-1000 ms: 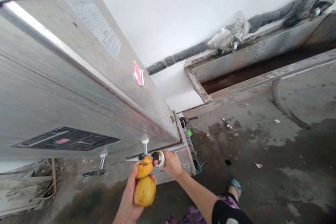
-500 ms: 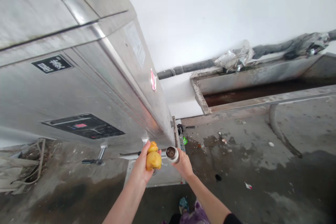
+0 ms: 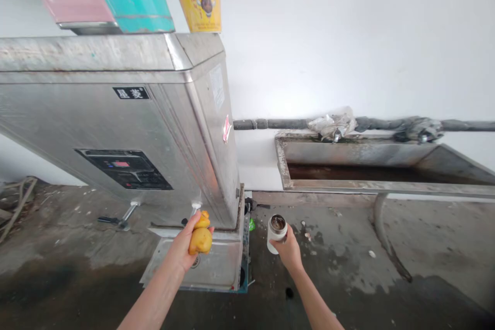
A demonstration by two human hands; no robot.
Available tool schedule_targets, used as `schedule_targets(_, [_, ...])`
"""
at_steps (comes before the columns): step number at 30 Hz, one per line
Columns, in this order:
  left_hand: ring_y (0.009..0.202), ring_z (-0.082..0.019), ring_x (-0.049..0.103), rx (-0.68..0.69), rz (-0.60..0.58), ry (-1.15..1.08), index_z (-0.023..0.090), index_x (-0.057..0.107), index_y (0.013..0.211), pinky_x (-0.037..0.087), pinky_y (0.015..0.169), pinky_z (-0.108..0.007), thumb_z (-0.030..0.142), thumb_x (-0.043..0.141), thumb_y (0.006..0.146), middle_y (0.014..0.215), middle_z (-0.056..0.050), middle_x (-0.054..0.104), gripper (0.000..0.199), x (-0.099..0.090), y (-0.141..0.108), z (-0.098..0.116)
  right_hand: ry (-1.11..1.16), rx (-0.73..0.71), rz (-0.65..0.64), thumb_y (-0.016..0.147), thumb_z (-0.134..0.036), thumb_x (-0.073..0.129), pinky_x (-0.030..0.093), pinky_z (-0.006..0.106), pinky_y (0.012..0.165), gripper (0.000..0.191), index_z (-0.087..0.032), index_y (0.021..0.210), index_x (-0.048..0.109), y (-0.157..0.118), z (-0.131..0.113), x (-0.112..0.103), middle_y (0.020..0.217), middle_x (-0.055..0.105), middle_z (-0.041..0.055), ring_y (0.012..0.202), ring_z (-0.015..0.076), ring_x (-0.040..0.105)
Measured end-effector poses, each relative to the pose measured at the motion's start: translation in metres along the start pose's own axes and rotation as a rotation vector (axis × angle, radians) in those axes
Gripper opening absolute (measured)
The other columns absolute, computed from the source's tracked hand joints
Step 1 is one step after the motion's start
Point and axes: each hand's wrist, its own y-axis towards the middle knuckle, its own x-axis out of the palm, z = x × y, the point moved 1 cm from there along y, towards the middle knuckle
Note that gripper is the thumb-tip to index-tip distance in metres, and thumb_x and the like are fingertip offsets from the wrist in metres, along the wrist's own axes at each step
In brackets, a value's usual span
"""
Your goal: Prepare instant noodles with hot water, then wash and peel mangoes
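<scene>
My left hand (image 3: pixel 181 246) is closed around two yellow fruits (image 3: pixel 201 241), one above the other, in front of the right tap (image 3: pixel 195 208) of a steel water dispenser (image 3: pixel 116 118). The fruits' kind is not clear. To the right, my right hand (image 3: pixel 288 250) grips a white thermos cup (image 3: pixel 273 237) by its side. No lid is on the cup, and its steel-rimmed mouth shows a dark inside. It is held nearly upright over the floor, apart from the dispenser.
Below the taps is a steel drip tray (image 3: pixel 216 278) with a drain. A second tap (image 3: pixel 129 212) with a black handle sticks out further left. At the right, a long trough sink (image 3: pixel 348 184) stands against the wall under wrapped pipes. A yellow tub (image 3: pixel 201 7) sits atop the dispenser.
My view has tilted up, bringing the dispenser's top into sight. My right hand has moved right with the thermos cup, away from my left hand. The fruits stay in my left hand.
</scene>
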Motion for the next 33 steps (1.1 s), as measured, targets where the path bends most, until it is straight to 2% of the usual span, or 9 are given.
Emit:
schedule_targets(11, [0.053, -0.016, 0.062, 0.012, -0.055, 0.046, 0.015, 0.058, 0.083, 0.048, 0.042, -0.022, 0.028, 0.061, 0.074, 0.071, -0.002, 0.060, 0.016, 0.002, -0.001, 0.002, -0.091, 0.096, 0.163, 0.059, -0.029, 0.064, 0.046, 0.033, 0.073, 0.059, -0.019, 0.113, 0.043, 0.015, 0.001, -0.102, 0.093, 0.062, 0.0061, 0.085, 0.0239, 0.060])
schedule_targets(16, [0.054, -0.017, 0.062, -0.002, -0.072, 0.063, 0.015, 0.057, 0.082, 0.046, 0.040, -0.023, 0.029, 0.062, 0.074, 0.072, -0.003, 0.059, 0.017, 0.000, -0.001, 0.004, -0.127, 0.100, 0.238, 0.058, -0.033, 0.065, 0.046, 0.033, 0.070, 0.054, -0.019, 0.106, 0.046, 0.021, -0.002, -0.138, 0.088, 0.062, 0.0055, 0.081, 0.0246, 0.060])
schedule_targets(22, [0.054, -0.017, 0.062, -0.015, -0.089, 0.053, 0.016, 0.056, 0.081, 0.045, 0.039, -0.024, 0.029, 0.062, 0.073, 0.073, -0.001, 0.058, 0.016, 0.001, -0.003, 0.007, -0.154, 0.092, 0.296, 0.055, -0.032, 0.067, 0.046, 0.031, 0.065, 0.049, -0.019, 0.098, 0.049, 0.019, -0.008, -0.166, 0.085, 0.063, 0.0049, 0.078, 0.0242, 0.060])
schedule_targets(33, [0.057, -0.016, 0.062, -0.052, -0.134, 0.055, 0.018, 0.056, 0.083, 0.047, 0.041, -0.024, 0.033, 0.062, 0.072, 0.077, -0.001, 0.057, 0.020, -0.008, 0.012, 0.003, -0.216, 0.144, 0.325, 0.054, -0.036, 0.070, 0.045, 0.030, 0.063, 0.045, -0.022, 0.090, 0.049, 0.013, 0.002, -0.197, 0.082, 0.063, 0.0035, 0.076, 0.0253, 0.061])
